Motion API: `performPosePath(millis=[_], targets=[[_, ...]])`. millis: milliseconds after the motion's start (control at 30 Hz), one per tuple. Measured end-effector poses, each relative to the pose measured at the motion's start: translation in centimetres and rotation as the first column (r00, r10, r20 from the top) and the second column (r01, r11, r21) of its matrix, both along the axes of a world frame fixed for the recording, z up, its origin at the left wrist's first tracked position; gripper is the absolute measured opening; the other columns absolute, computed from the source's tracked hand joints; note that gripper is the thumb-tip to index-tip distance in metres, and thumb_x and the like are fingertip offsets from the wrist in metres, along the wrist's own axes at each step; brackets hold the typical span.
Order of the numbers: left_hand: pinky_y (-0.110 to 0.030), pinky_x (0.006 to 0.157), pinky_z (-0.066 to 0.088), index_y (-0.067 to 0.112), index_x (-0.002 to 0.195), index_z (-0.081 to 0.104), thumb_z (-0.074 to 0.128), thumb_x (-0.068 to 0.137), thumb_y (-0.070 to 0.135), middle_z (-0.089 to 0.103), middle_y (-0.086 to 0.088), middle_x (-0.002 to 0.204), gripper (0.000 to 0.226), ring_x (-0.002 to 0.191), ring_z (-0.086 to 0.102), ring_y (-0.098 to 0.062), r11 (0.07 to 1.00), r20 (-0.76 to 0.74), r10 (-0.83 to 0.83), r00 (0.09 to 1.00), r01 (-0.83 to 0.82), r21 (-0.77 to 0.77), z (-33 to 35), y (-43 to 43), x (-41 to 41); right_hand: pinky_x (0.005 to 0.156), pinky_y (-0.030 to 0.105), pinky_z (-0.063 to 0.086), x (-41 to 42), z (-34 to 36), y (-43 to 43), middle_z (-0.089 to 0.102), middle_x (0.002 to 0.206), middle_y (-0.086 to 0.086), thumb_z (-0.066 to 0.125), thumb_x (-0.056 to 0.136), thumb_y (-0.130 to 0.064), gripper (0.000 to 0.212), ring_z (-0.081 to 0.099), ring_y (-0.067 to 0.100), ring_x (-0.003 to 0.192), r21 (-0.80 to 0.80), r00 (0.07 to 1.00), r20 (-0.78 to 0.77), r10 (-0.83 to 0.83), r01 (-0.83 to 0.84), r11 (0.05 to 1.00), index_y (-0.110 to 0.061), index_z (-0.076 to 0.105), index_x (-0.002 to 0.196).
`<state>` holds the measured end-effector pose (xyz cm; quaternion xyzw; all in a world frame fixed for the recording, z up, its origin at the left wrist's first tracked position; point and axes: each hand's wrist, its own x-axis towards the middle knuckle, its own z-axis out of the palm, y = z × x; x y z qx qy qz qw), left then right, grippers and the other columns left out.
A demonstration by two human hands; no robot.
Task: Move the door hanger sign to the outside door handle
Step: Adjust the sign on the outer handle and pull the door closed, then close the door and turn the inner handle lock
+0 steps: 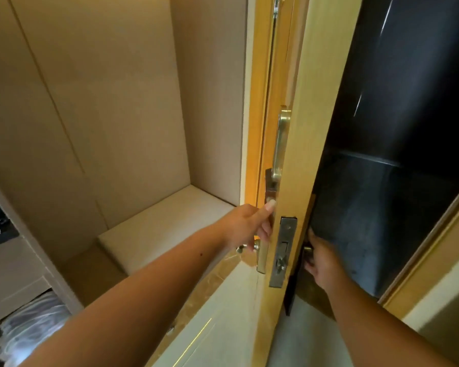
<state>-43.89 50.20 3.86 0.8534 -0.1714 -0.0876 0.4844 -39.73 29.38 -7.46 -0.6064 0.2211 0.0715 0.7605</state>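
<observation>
The wooden door (300,160) stands open and I see it edge-on, with its steel latch plate (282,250) facing me. My left hand (252,226) grips the door's left face just above the brass lever handle (245,248), its thumb pressed on a dark plate. On the right face, my right hand (319,256), slightly blurred, curls around the other handle (306,249). A thin dark strip, the door hanger sign (291,292), hangs edge-on below that handle, under my fingers. Its printed face is hidden.
A brass swing-bar door guard (281,144) sits above my left hand. A dark padded panel (382,181) fills the right side. To the left lie beige wall panels, a cushioned ledge (154,234) and a shelf unit with plastic bags (27,329).
</observation>
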Motion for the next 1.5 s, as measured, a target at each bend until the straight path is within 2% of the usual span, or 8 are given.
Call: performPosePath(millis=[267, 333, 500, 600, 833, 967, 1200, 1500], targets=[[-0.022, 0.061, 0.042, 0.045, 0.062, 0.059, 0.028, 0.082, 0.072, 0.064, 0.023, 0.061, 0.046, 0.060, 0.059, 0.007, 0.972, 0.078, -0.189, 0.979, 0.175, 0.157, -2.5, -8.0, 4.3, 0.080, 0.046, 0.052, 1.2, 0.8, -8.6, 0.068, 0.080, 0.005, 0.051, 0.084, -0.043, 0.024, 0.059, 0.025, 0.072, -0.135, 0.988, 0.021, -0.153, 0.154, 0.979, -0.024, 0.065, 0.080], [-0.024, 0.061, 0.042, 0.045, 0.067, 0.056, 0.036, 0.084, 0.066, 0.062, 0.016, 0.065, 0.034, 0.064, 0.058, 0.003, 0.946, 0.163, -0.228, 0.960, 0.178, 0.272, -3.1, -9.7, 5.7, 0.064, 0.037, 0.048, 1.6, 1.1, -10.8, 0.069, 0.078, 0.005, 0.050, 0.084, -0.043, 0.025, 0.061, 0.024, 0.072, -0.138, 0.983, 0.018, -0.184, 0.185, 0.973, -0.024, 0.065, 0.075], [-0.026, 0.056, 0.042, 0.031, 0.062, 0.046, 0.054, 0.081, 0.047, 0.053, 0.006, 0.064, 0.026, 0.060, 0.050, -0.011, 0.875, 0.238, -0.317, 0.918, 0.186, 0.446, -3.7, -15.1, 9.6, 0.089, 0.050, 0.049, 3.6, 1.4, -16.6, 0.069, 0.092, 0.019, 0.047, 0.087, -0.036, 0.025, 0.063, 0.037, 0.090, -0.182, 0.980, 0.024, -0.195, 0.196, 0.964, -0.018, 0.066, 0.085], [-0.034, 0.069, 0.050, 0.025, 0.076, 0.055, 0.057, 0.079, 0.045, 0.061, -0.001, 0.079, 0.021, 0.074, 0.056, -0.017, 0.838, 0.182, -0.353, 0.918, 0.223, 0.498, -3.8, -18.3, 11.9, 0.088, 0.045, 0.050, 5.1, 1.9, -20.3, 0.067, 0.084, 0.015, 0.046, 0.091, -0.030, 0.027, 0.063, 0.032, 0.082, -0.187, 0.977, -0.031, -0.212, 0.203, 0.961, -0.012, 0.065, 0.082], [-0.035, 0.081, 0.037, 0.023, 0.103, 0.062, 0.049, 0.081, 0.060, 0.067, 0.002, 0.104, 0.045, 0.088, 0.053, -0.014, 0.573, 0.019, -0.504, 0.864, 0.318, 0.755, -5.6, -26.6, 16.8, 0.035, 0.020, 0.040, 8.0, 2.6, -29.5, 0.056, 0.063, 0.011, 0.050, 0.089, -0.015, 0.017, 0.053, 0.016, 0.040, -0.176, 0.970, 0.012, -0.243, 0.242, 0.954, -0.008, 0.059, 0.077], [-0.044, 0.088, 0.026, 0.028, 0.079, 0.055, 0.039, 0.079, 0.071, 0.062, 0.004, 0.086, 0.046, 0.089, 0.050, -0.019, 0.469, -0.045, -0.533, 0.845, 0.339, 0.816, -6.8, -31.1, 19.1, 0.061, 0.033, 0.047, 9.1, 3.2, -33.2, 0.062, 0.082, 0.014, 0.049, 0.091, -0.022, 0.020, 0.058, 0.026, 0.069, -0.263, 0.979, 0.068, -0.193, 0.204, 0.943, -0.009, 0.063, 0.097], [-0.040, 0.079, 0.031, 0.030, 0.068, 0.049, 0.033, 0.060, 0.089, 0.054, 0.009, 0.071, 0.061, 0.076, 0.051, -0.014, 0.494, -0.049, -0.519, 0.853, 0.346, 0.798, -7.5, -37.0, 22.9, 0.060, 0.028, 0.047, 9.4, 3.5, -38.3, 0.065, 0.092, 0.001, 0.049, 0.092, -0.034, 0.016, 0.062, 0.018, 0.080, -0.350, 0.961, 0.188, -0.201, 0.257, 0.901, -0.028, 0.064, 0.091], [-0.038, 0.077, 0.045, 0.015, 0.060, 0.059, 0.036, 0.052, 0.093, 0.059, 0.000, 0.060, 0.082, 0.060, 0.056, -0.016, 0.763, -0.177, -0.416, 0.892, 0.448, 0.465, -9.7, -42.7, 27.2, 0.064, 0.015, 0.052, 10.7, 6.3, -40.0, 0.064, 0.092, -0.025, 0.052, 0.089, -0.029, 0.025, 0.062, 0.004, 0.086, -0.389, 0.771, 0.571, -0.283, 0.557, 0.734, -0.053, 0.059, 0.089]])
